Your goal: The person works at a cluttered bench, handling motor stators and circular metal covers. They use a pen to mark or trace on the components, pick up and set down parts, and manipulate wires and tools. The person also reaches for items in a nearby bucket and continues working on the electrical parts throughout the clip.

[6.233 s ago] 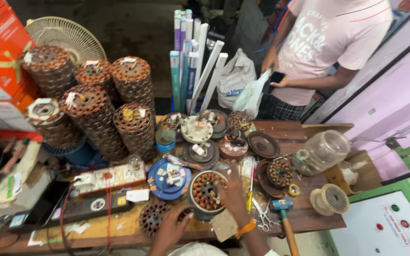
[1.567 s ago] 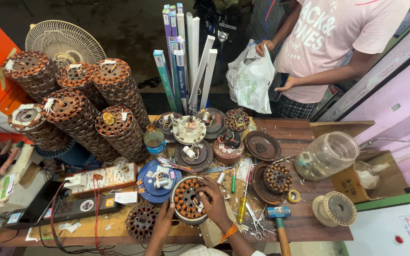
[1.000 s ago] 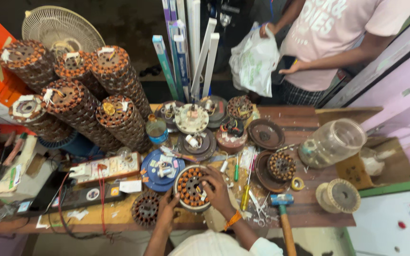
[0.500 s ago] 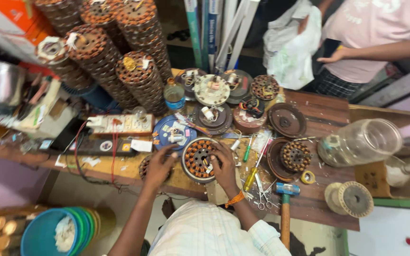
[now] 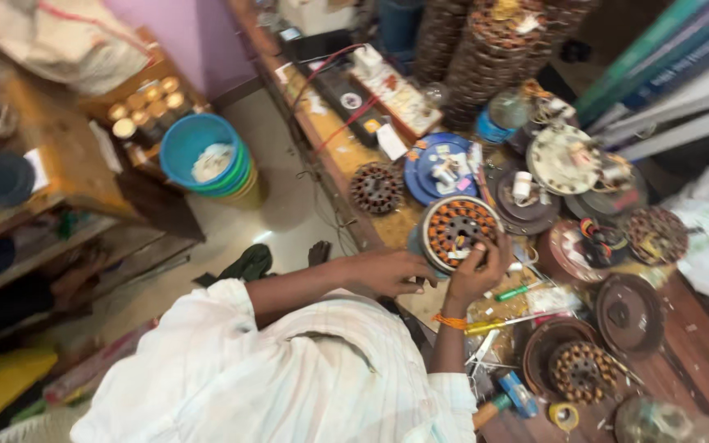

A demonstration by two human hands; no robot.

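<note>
A long wooden counter (image 5: 346,156) runs slantwise through a crowded workshop, its top scuffed and strewn with parts; below it lies a pale floor (image 5: 289,205), and to the left a wooden shelf (image 5: 67,189) stands against a purple wall (image 5: 207,49). On the floor sits one stack of blue and green buckets (image 5: 207,160); beside it is a box of small round tins (image 5: 145,102). At the far side of the counter rise tall stacks of wound stators (image 5: 494,49); long boxed tubes (image 5: 666,90) lean at the upper right. Nearer lie one blue round plate (image 5: 436,168) of small bits, one dark toothed core (image 5: 376,187), several brown round motor covers (image 5: 627,312), a green-handled screwdriver (image 5: 517,290), a blue hammer head (image 5: 519,392). At the counter's near edge is one round stator with copper coils (image 5: 457,230); the left hand (image 5: 391,271) cups its lower edge, fingers curled against the rim; the right hand (image 5: 482,271) presses on its front, fingers bent and pinching at the coils.
</note>
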